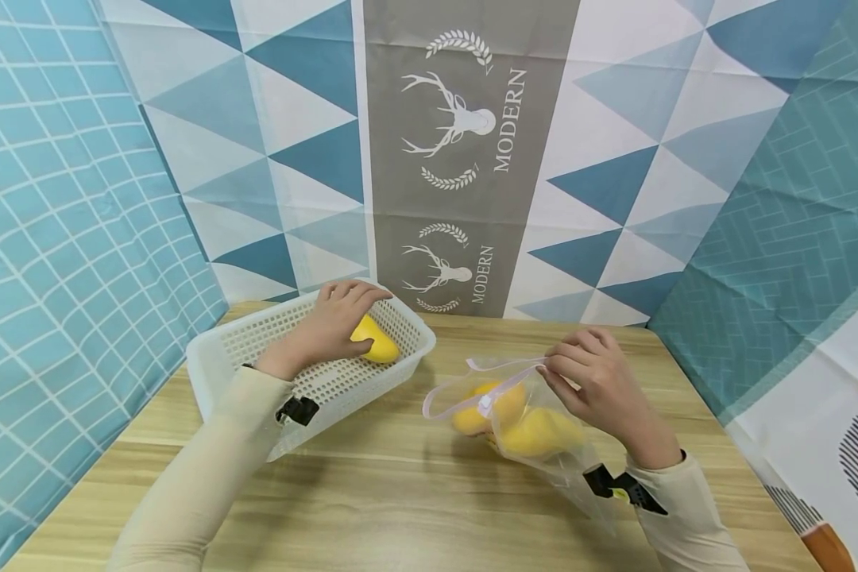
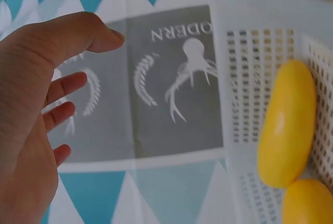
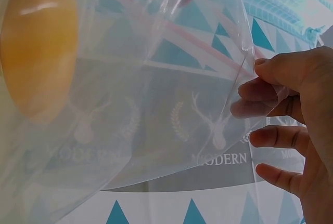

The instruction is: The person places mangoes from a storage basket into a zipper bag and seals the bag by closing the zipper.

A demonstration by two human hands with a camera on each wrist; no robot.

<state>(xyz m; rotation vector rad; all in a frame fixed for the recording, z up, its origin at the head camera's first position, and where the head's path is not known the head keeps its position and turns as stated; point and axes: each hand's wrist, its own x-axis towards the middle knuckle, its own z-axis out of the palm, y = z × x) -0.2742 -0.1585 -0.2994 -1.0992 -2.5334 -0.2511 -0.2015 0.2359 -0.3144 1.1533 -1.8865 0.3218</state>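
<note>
My left hand [image 1: 334, 322] is over the white plastic basket [image 1: 210, 373], its fingers loosely bent with nothing between them. A yellow mango [image 1: 377, 342] lies in the basket below it, partly hidden by the hand. The left wrist view shows two: one long mango [image 2: 287, 125] and part of a second mango [image 2: 311, 203] against it. My right hand [image 1: 600, 389] pinches the upper edge of a clear zip bag [image 1: 568, 477] between thumb and fingers. The bag's mouth, with its pink zip strip and white slider [image 1: 485, 403], gapes toward the basket. Yellow mangoes [image 1: 539, 433] are inside the bag.
Both things stand on a wood-grain table [image 1: 400, 508], the basket at the back left and the bag to its right. A patterned cloth backdrop [image 1: 443, 191] rises at the table's far edge, with blue tiled cloth [image 1: 64, 214] along the left side.
</note>
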